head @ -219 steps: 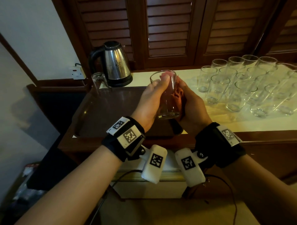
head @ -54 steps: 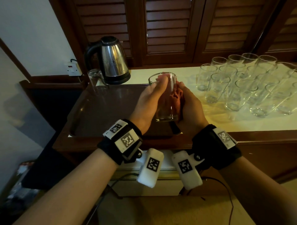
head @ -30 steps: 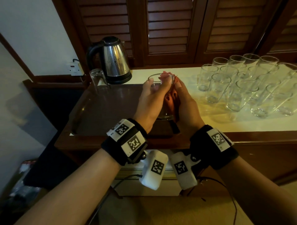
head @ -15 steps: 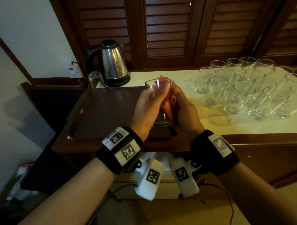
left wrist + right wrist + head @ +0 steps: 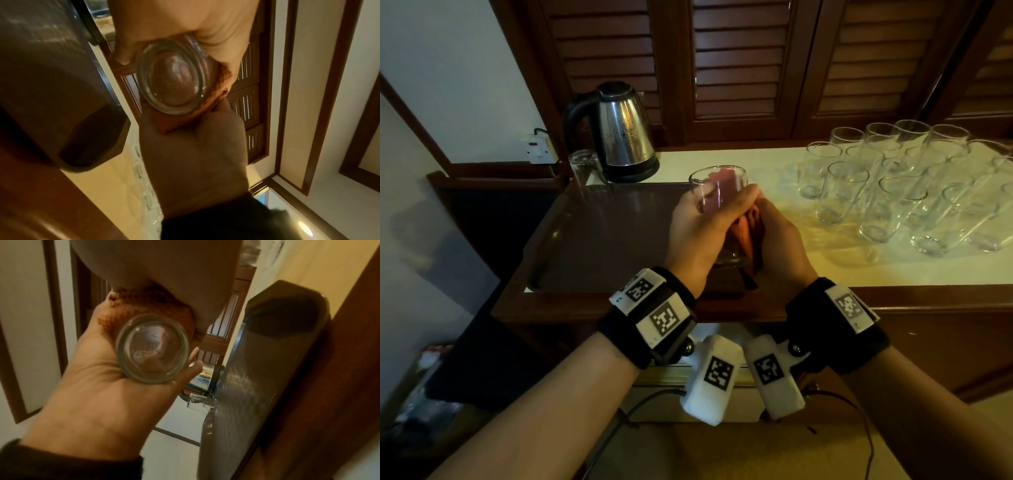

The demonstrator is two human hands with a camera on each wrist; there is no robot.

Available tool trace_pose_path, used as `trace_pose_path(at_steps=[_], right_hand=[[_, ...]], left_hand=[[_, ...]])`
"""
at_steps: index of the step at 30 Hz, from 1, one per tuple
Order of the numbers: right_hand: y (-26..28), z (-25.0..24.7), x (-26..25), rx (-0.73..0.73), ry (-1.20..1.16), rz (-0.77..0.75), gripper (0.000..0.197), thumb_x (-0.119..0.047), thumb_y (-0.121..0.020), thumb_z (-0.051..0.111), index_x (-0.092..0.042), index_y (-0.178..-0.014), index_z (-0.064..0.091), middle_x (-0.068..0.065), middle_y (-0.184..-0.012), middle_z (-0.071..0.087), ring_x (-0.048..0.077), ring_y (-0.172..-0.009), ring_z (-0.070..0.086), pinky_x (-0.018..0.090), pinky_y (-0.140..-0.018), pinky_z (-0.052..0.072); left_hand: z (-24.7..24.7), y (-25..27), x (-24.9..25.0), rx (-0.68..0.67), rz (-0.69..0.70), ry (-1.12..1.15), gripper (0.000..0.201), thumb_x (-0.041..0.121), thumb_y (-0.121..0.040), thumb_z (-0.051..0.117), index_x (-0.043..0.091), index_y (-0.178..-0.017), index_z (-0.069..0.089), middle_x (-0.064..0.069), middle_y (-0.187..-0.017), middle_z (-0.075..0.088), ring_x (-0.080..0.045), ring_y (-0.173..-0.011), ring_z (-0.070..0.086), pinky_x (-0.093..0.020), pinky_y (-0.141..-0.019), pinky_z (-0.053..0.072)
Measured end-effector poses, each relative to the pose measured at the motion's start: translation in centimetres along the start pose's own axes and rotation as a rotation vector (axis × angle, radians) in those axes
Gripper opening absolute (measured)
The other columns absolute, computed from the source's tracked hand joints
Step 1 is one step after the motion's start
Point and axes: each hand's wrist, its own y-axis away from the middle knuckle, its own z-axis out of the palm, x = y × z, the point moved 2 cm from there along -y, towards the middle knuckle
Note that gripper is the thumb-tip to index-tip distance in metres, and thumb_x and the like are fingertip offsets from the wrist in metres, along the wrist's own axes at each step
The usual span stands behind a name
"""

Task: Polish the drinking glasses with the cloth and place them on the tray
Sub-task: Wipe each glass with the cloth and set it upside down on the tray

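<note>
Left hand (image 5: 700, 229) wrapped round the side of a drinking glass (image 5: 717, 192), fingers curled over its wall, mouth up, raised above the near right part of the tray (image 5: 592, 246). Right hand (image 5: 780, 240) closed on an orange-red cloth (image 5: 748, 233), pressing it against the right wall of the same glass; more of the cloth stuffed inside, showing pink through the rim. From the left wrist view: thick round base of the glass (image 5: 171, 81) facing the camera, left palm (image 5: 185, 24) above it, cloth (image 5: 205, 110) bunched between the base and the right hand (image 5: 193, 154) below. From the right wrist view: same base (image 5: 152, 348) resting in the left palm (image 5: 98, 378), cloth (image 5: 148, 305) crumpled above it under the right hand (image 5: 164, 264).

Outward: dark brown tray lying on the wooden counter edge, one clear glass (image 5: 587, 171) standing at its far left corner, upside down as far as can be told. Just behind that corner, a steel kettle (image 5: 619, 133) with black handle and base, on the pale countertop (image 5: 825, 260). To the right, well apart from the hands, a tight cluster of clear glasses (image 5: 900, 185) standing upright on the countertop. Behind, dark louvred shutters (image 5: 736, 61); at far left, a wall socket (image 5: 539, 147) with a plug in it. Black wristbands with white marker tags on both wrists.
</note>
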Motion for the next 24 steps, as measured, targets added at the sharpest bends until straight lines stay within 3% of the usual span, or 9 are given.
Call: trace_pose_path(at_steps=[2, 4, 7, 10, 12, 13, 16, 19, 24], right_hand=[[0.2, -0.4, 0.3, -0.011, -0.078, 0.06, 0.051, -0.044, -0.106, 0.032, -0.012, -0.135, 0.059, 0.017, -0.128, 0.067, 0.031, -0.122, 0.063, 0.051, -0.109, 0.045], [0.1, -0.6, 0.4, -0.028, -0.123, 0.122, 0.051, -0.046, -0.106, 0.032, -0.012, -0.13, 0.062, 0.016, -0.119, 0.071, 0.03, -0.113, 0.067, 0.048, -0.101, 0.05], [0.0, -0.9, -0.1, -0.056, -0.173, 0.172, 0.052, -0.045, -0.106, 0.032, -0.009, -0.13, 0.061, 0.013, -0.109, 0.073, 0.025, -0.097, 0.07, 0.04, -0.083, 0.053], [-0.2, -1.4, -0.9, -0.063, -0.234, 0.17, 0.05, -0.045, -0.101, 0.036, -0.009, -0.124, 0.064, 0.016, -0.116, 0.071, 0.034, -0.104, 0.065, 0.041, -0.078, 0.05], [-0.4, -1.8, -1.1, -0.047, -0.273, 0.158, 0.053, -0.045, -0.101, 0.038, -0.01, -0.133, 0.059, 0.02, -0.133, 0.064, 0.043, -0.124, 0.056, 0.044, -0.083, 0.048], [-0.4, -1.9, -1.3, -0.037, -0.291, 0.143, 0.053, -0.045, -0.102, 0.037, -0.01, -0.138, 0.056, 0.02, -0.137, 0.061, 0.043, -0.13, 0.053, 0.044, -0.084, 0.047], [-0.6, -1.8, -1.5, -0.009, -0.302, 0.106, 0.053, -0.043, -0.104, 0.034, -0.013, -0.142, 0.054, 0.014, -0.131, 0.066, 0.03, -0.117, 0.063, 0.041, -0.081, 0.049], [-0.8, -1.3, -1.3, 0.038, -0.317, 0.104, 0.049, -0.043, -0.104, 0.036, -0.013, -0.135, 0.059, 0.009, -0.117, 0.072, 0.022, -0.099, 0.07, 0.038, -0.079, 0.053], [-1.8, -0.6, -1.5, 0.128, -0.361, 0.133, 0.044, -0.035, -0.103, 0.04, -0.01, -0.131, 0.063, 0.01, -0.101, 0.074, 0.023, -0.09, 0.071, 0.035, -0.072, 0.058]], left_hand=[[0.1, -0.1, 0.2, -0.031, -0.018, 0.021, 0.041, 0.04, -0.084, 0.074, 0.017, -0.118, 0.069, 0.005, -0.097, 0.075, -0.003, -0.089, 0.072, -0.02, -0.08, 0.055], [-0.1, -0.3, 0.5, -0.04, -0.053, 0.051, 0.029, 0.044, -0.09, 0.065, 0.018, -0.103, 0.071, 0.005, -0.08, 0.075, -0.006, -0.074, 0.072, -0.02, -0.068, 0.056], [-0.4, -0.5, 0.9, -0.052, -0.097, 0.114, 0.048, 0.056, -0.088, 0.06, 0.015, -0.111, 0.067, 0.002, -0.084, 0.076, -0.011, -0.074, 0.073, -0.024, -0.06, 0.056], [-0.6, -0.5, 1.2, -0.104, -0.06, 0.164, 0.069, 0.06, -0.083, 0.058, 0.004, -0.123, 0.059, -0.009, -0.093, 0.072, -0.022, -0.075, 0.071, -0.029, -0.052, 0.051], [-1.2, -0.9, 1.1, -0.115, 0.009, 0.2, 0.06, 0.052, -0.087, 0.062, 0.005, -0.124, 0.057, -0.011, -0.103, 0.069, -0.025, -0.088, 0.069, -0.036, -0.063, 0.057], [-1.4, -1.1, 1.1, -0.107, 0.033, 0.217, 0.061, 0.047, -0.087, 0.066, 0.004, -0.129, 0.055, -0.011, -0.11, 0.068, -0.026, -0.1, 0.068, -0.04, -0.078, 0.058], [-1.8, -1.5, 0.9, -0.092, 0.069, 0.243, 0.088, 0.039, -0.076, 0.083, -0.001, -0.144, 0.042, -0.015, -0.131, 0.063, -0.03, -0.126, 0.058, -0.048, -0.11, 0.044], [-1.8, -1.4, 0.7, -0.103, 0.11, 0.25, 0.097, 0.027, -0.064, 0.086, 0.001, -0.145, 0.039, -0.013, -0.127, 0.067, -0.024, -0.12, 0.064, -0.04, -0.102, 0.051], [-1.5, -1.1, 0.0, -0.148, 0.208, 0.216, 0.065, -0.001, -0.065, 0.077, 0.014, -0.123, 0.051, -0.006, -0.112, 0.069, -0.019, -0.109, 0.068, -0.031, -0.091, 0.056]])
